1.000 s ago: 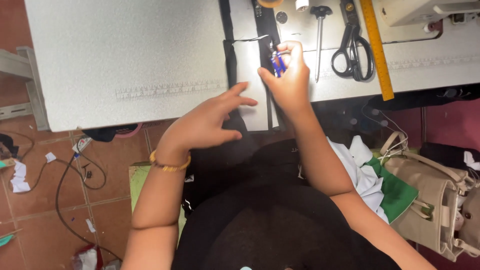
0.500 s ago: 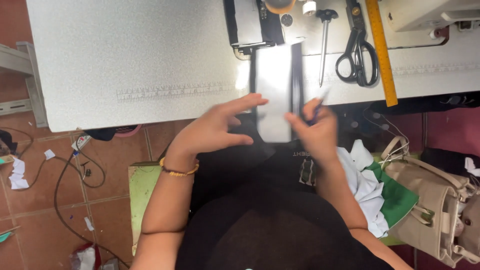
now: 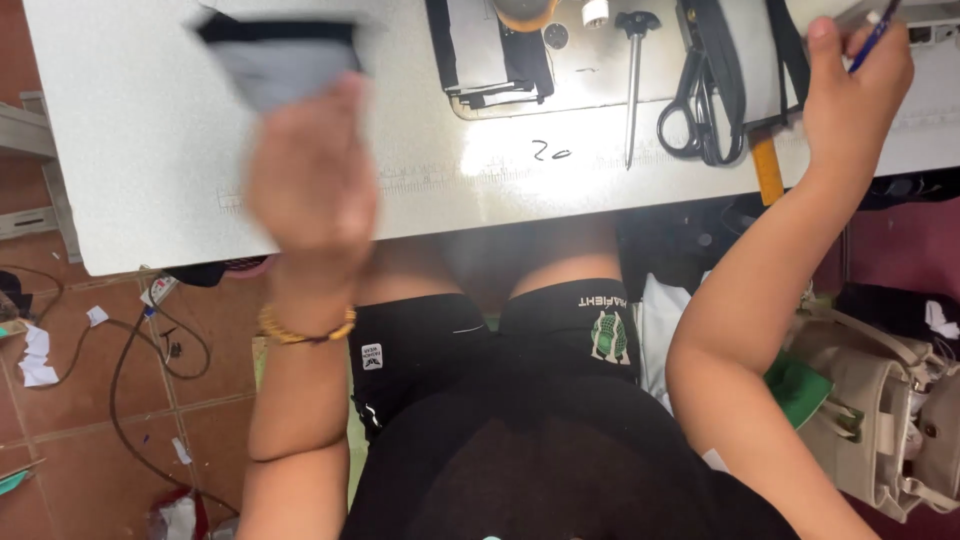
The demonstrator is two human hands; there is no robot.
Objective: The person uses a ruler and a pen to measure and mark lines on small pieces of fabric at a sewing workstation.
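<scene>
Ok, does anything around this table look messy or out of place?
Mostly the floor: paper scraps and a loose black cable lie scattered on the tiles at left. On the table, the scissors and awl lie orderly.

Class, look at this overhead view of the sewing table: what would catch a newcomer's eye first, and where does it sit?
First, the blurred left hand over the table's left half, carrying a grey piece of fabric with a black edge. Next, the right hand at the far right, its grip closed on a blue pen. Between them lie black scissors and a metal screwdriver.
</scene>
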